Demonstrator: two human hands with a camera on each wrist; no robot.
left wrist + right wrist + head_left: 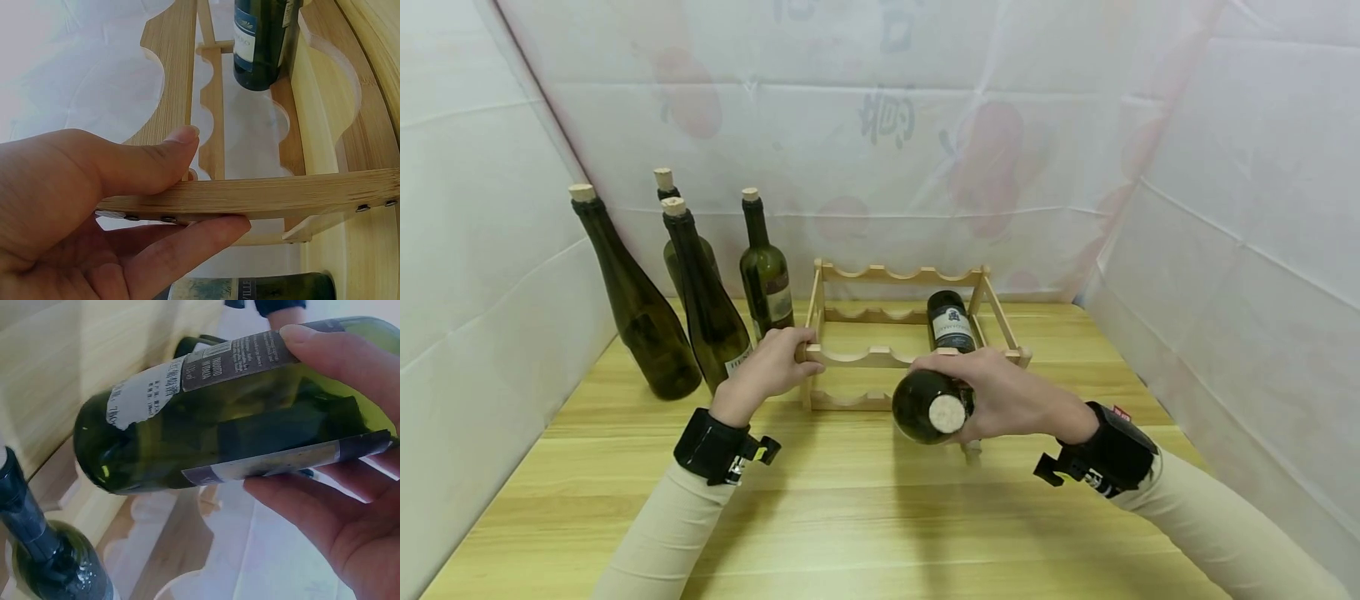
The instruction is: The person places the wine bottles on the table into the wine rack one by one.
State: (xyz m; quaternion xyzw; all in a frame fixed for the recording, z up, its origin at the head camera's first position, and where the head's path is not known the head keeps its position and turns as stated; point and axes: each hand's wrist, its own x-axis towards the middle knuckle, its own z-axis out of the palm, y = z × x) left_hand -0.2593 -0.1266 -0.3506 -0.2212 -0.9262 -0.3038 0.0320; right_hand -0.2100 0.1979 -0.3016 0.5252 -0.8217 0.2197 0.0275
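Observation:
My right hand (1003, 392) grips a dark green wine bottle (919, 408) in front of the wooden wine rack (880, 358). The bottle's cork points toward me in the head view. Its back label (215, 372) and the thumb and fingers around its body show in the right wrist view. My left hand (772, 360) holds the rack's front left corner, thumb on one side of the wooden bar (294, 194) and fingers on the other. Another labelled bottle (951, 321) lies in the rack's lower tier at the right, its neck toward me and partly hidden by my right hand.
Several corked bottles stand on the wood-grain table (820, 517) left of the rack, among them a tall one (651, 333) and one (767, 279) close to the rack's left side. White sheeting (850, 150) encloses the back and both sides.

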